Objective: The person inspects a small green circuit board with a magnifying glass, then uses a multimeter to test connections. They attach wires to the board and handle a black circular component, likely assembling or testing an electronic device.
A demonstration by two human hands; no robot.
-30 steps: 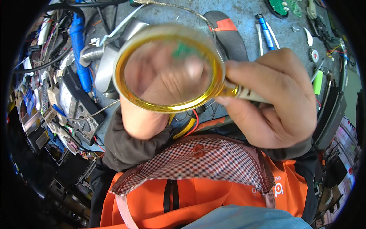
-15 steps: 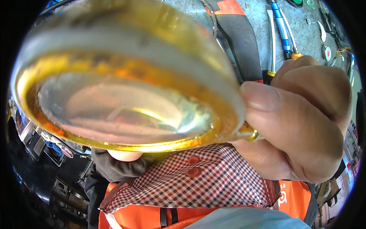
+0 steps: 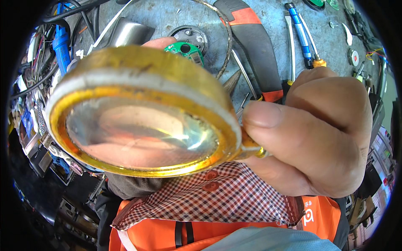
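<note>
A: Right hand (image 3: pixel 318 134) closed around the handle of a gold-rimmed magnifying glass (image 3: pixel 142 121); thumb pressed along the top of the handle, remaining digits curled beneath. Firm hold, no gap visible.

B: Position of the lens?

A: Raised close to the camera, filling the left and centre of the view, tilted so the near rim sits lower. Rim worn, with a pale band round its outer edge. Through the glass, only a blurred pinkish shape.

B: Left hand?

A: Left hand (image 3: pixel 161 42) mostly hidden behind the lens. One fingertip visible above the rim, touching a small green circuit board (image 3: pixel 186 50). Pinched or merely resting on it: cannot tell, since the lens covers the rest.

B: Surroundings on the bench?

A: Blue-grey worktop (image 3: pixel 272 25), scuffed. Round metal part (image 3: pixel 190 34) just behind the board. Large tool with black and orange handle (image 3: pixel 255 46) lying diagonally at upper centre. Blue-handled screwdriver (image 3: pixel 301 35) to its right, tip pointing toward the person. Blue soldering iron (image 3: pixel 62 46) at far left among dark cables. Orange vest (image 3: pixel 176 230) and checked cloth (image 3: pixel 217 201) at the lower edge, below the lens.
</note>
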